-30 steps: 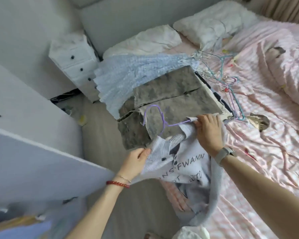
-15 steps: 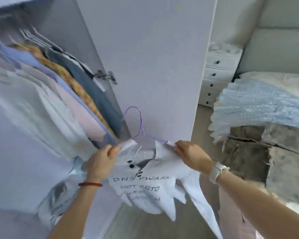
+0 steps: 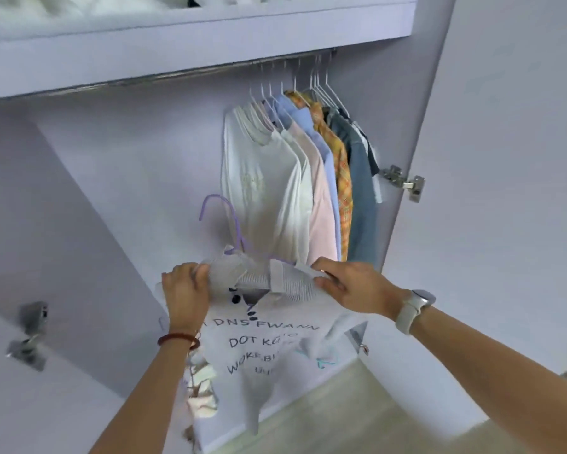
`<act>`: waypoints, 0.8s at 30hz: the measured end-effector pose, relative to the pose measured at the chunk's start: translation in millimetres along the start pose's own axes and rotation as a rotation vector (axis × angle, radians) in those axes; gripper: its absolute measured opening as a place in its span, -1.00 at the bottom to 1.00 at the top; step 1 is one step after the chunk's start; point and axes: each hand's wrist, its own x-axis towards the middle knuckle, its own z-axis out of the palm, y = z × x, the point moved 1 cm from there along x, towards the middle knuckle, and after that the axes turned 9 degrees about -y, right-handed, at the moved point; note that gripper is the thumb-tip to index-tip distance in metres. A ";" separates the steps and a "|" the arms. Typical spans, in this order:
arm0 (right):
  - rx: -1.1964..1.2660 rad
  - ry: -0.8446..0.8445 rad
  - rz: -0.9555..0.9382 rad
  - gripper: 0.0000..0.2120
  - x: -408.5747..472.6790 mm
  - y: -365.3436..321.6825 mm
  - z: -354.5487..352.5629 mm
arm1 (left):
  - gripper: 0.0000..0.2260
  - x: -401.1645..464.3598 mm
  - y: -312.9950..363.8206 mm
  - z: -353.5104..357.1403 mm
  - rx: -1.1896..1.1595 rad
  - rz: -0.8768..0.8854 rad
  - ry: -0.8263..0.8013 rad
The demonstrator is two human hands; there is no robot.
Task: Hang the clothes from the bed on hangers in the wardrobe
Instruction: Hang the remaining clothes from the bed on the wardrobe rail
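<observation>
A white polo shirt [image 3: 269, 335] with black lettering hangs on a purple hanger [image 3: 233, 231] at the lower centre of the frame, in front of the open wardrobe [image 3: 128, 178]. The left hand [image 3: 185, 290] has its fingers curled round the shirt's left shoulder and the hanger end beneath it. The right hand [image 3: 347, 286] pinches the shirt's right shoulder, thumb below and fingers above, just beside the ribbed collar [image 3: 275, 276]. The collar lies flat between the two hands, and three dark buttons show below it. The hanger's hook stands upright above the collar, tilted slightly to the left, well below the rail [image 3: 210, 72] and not hooked on anything

The rail runs across the upper part of the frame under a shelf [image 3: 177, 24]. At its right end hangs a tight row of clothes [image 3: 295, 172] on thin white hangers: white tops, a pink one, a light blue one, an orange checked shirt and a blue denim one. The held shirt is lower than this row and to its left

A red bead bracelet [image 3: 177, 339] circles the left wrist and a pale watch [image 3: 413, 309] the right. A metal hinge [image 3: 403, 181] sits on the wardrobe's right edge beside the open door [image 3: 504, 158]. Pale wooden floor [image 3: 357, 414] shows at the lower right
</observation>
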 end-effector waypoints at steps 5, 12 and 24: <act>0.052 0.111 -0.118 -0.78 57.6 -4.7 -24.5 | -0.68 45.6 -2.0 -24.5 0.058 -0.043 0.148; 0.234 0.218 0.002 -0.81 136.1 -8.6 -28.0 | -0.61 95.7 45.0 -45.5 0.089 0.109 0.296; 0.435 0.479 0.160 -0.85 248.2 6.2 -65.3 | -0.42 185.6 161.0 -56.6 0.717 0.441 0.641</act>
